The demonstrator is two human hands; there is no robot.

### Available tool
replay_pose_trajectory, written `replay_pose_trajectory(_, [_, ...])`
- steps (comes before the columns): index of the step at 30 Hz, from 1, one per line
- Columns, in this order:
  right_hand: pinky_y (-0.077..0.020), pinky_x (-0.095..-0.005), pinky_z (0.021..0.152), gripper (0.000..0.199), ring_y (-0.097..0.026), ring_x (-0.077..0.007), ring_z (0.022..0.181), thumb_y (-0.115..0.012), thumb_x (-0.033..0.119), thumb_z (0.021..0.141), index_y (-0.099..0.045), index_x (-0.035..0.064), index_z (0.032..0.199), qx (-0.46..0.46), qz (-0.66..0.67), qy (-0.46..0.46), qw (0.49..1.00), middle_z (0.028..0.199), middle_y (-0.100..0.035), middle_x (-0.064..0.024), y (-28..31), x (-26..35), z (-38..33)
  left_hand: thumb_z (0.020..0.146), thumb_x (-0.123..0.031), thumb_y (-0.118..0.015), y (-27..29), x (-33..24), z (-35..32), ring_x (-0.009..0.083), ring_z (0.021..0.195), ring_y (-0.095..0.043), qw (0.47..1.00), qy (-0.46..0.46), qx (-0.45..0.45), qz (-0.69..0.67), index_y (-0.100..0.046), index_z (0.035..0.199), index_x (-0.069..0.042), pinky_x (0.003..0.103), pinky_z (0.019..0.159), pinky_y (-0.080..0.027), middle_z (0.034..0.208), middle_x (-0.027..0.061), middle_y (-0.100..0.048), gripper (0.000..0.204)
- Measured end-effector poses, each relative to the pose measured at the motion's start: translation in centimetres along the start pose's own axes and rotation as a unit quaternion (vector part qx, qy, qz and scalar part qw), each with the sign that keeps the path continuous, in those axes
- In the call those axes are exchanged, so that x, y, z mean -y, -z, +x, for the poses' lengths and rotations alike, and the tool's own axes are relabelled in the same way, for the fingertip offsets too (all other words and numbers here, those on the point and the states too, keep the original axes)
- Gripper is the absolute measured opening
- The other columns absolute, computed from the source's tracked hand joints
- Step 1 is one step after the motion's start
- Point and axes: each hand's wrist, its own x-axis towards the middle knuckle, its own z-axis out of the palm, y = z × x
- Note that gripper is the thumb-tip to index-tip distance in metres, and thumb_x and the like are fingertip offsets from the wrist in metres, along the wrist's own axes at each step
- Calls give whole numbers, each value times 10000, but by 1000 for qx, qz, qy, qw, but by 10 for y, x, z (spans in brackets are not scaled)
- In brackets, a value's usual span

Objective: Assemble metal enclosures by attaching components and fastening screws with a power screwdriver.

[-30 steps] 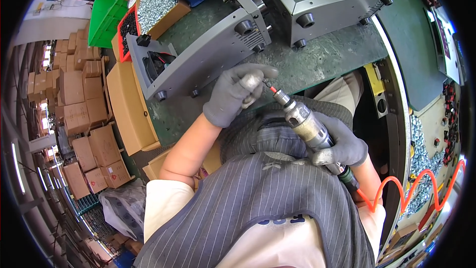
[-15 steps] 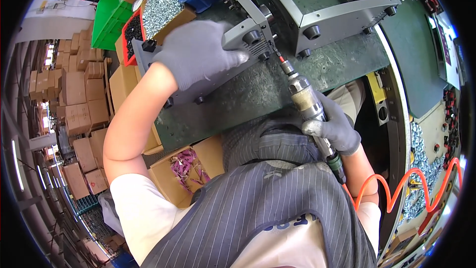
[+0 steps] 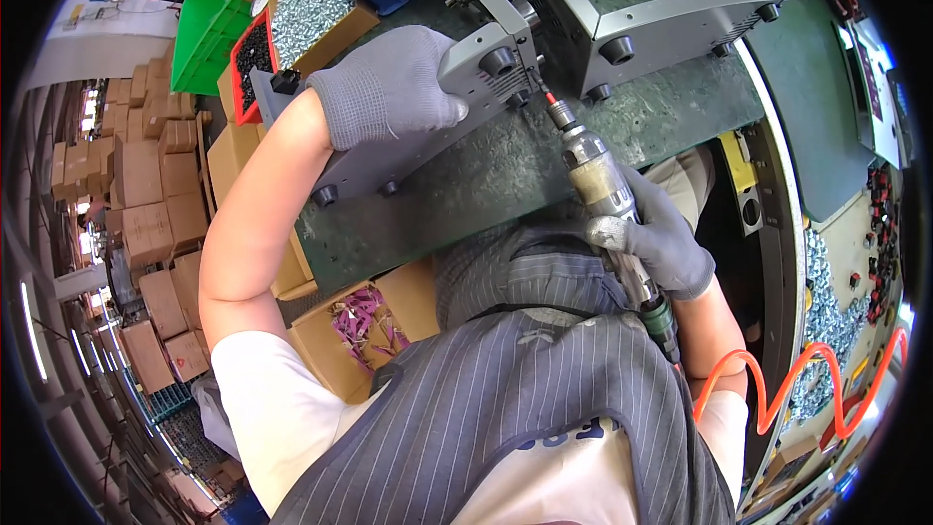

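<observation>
While the left hand (image 3: 398,87) clasps one grey case (image 3: 437,154), bare bench (image 3: 671,112) separates it from the near edge; the right hand (image 3: 661,238) grips the driver (image 3: 595,173), long axis slanting away and leftward, tip by the case's right end; beyond, a red bin (image 3: 250,115) holds black parts (image 3: 255,56), a carton (image 3: 340,36) shiny hardware (image 3: 309,12).

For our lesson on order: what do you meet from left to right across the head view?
Green bin, left gloved hand, driver tip, right gloved hand, yellow fitting, right-side silver parts.
</observation>
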Motion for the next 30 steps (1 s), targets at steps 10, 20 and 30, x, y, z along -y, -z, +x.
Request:
replay_pose_trajectory(10, [-409,-260,790,666,-489,-108,870,-783,211,670,-465,-14,1210,-6,-9,-13,1000,971,-547,-29,5,0,-14,777,-273,-579,4,-53,-42,164,673,-580,965,-22,-262,12,-608,874,15,319,658,-471,774,63,-607,305])
replay_pose_trajectory(20, [-380,-287,901,790,-507,-156,999,-806,244,636,-417,-29,1267,8,-7,-33,999,1104,-545,-75,14,-4,-27,907,-129,-384,-126,-4,-35,43,580,-384,536,155,39,-829,-381,1262,63,137,408,-322,859,62,-499,404])
replay_pose_trajectory(30, [-371,-289,914,845,-498,-159,1016,-811,293,612,-405,-30,1280,32,-9,-52,998,1120,-537,-82,4,3,-24,928,-130,-417,-143,-1,-26,44,610,-411,521,117,-37,-845,-447,1245,22,126,438,-309,961,49,-538,353])
